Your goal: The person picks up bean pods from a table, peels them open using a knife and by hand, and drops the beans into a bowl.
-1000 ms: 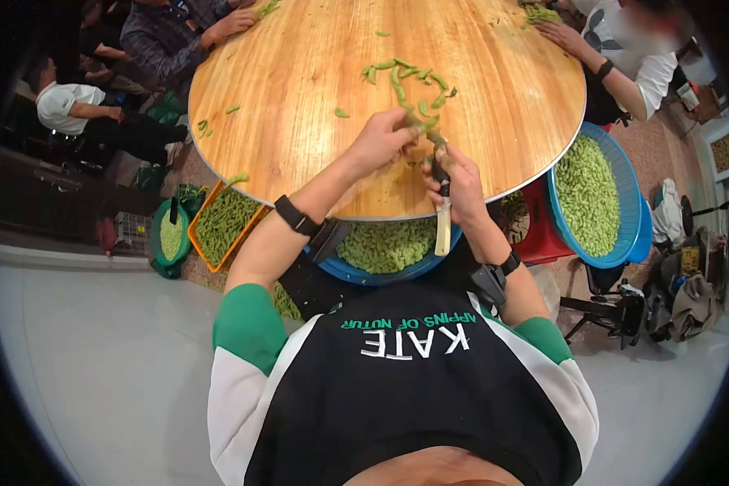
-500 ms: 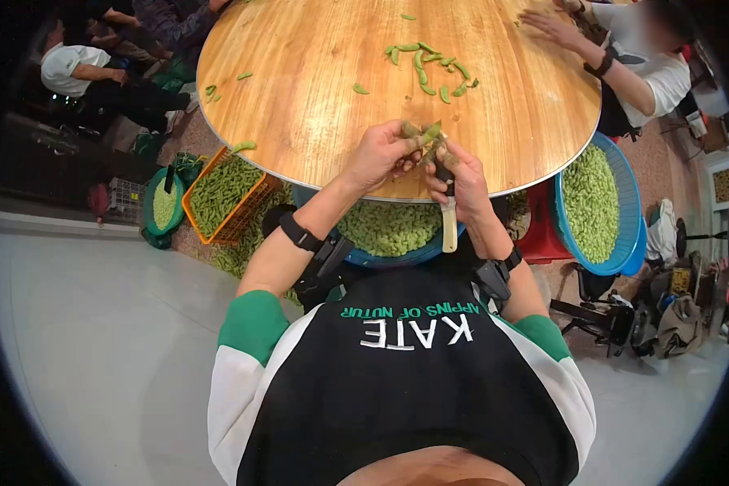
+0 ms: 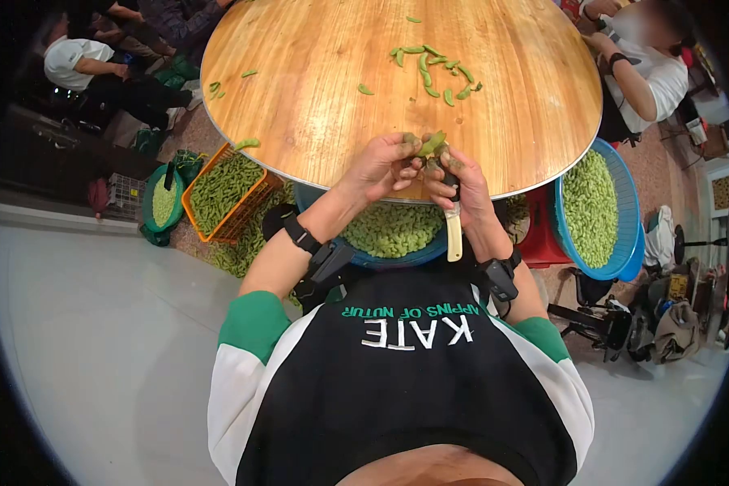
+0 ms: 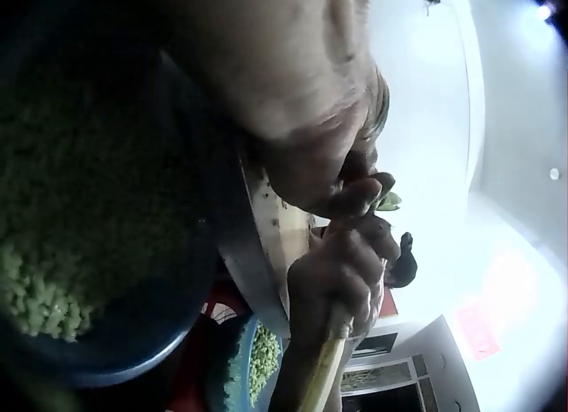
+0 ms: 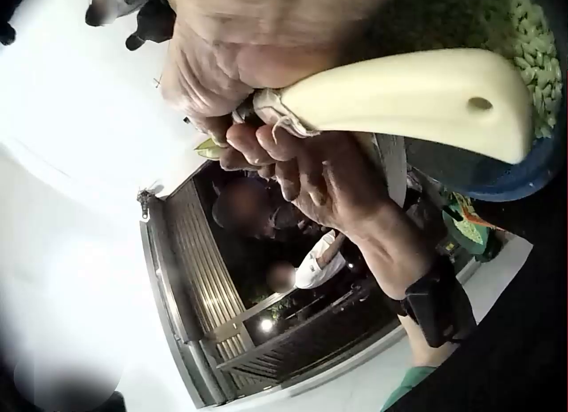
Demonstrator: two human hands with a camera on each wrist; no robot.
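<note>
In the head view, my left hand [image 3: 381, 166] pinches a green bean pod [image 3: 433, 144] between thumb and fingers, above the near edge of the round wooden table [image 3: 316, 105]. My right hand [image 3: 466, 182] meets it there, fingertips at the pod's right end. Its fingers curl round the upper part of a cream-handled knife [image 3: 454, 239], whose handle points down toward my body. The blade is hidden in the hand. From the right wrist, the long handle [image 5: 408, 97] with its hole shows clearly, and a bit of pod [image 5: 209, 149] sticks out past the fingertips.
Loose pods [image 3: 426, 73] lie farther in on the table. Below its edge sits a blue basin [image 3: 397, 231] of shelled beans. An orange crate [image 3: 223, 190] of pods stands left, another blue basin [image 3: 587, 215] right. A person [image 3: 644, 69] sits at the table's right.
Both hands have drawn back from near the loose pods to the table's near edge, keeping the pod and knife. The person at right has lifted a hand off the table.
</note>
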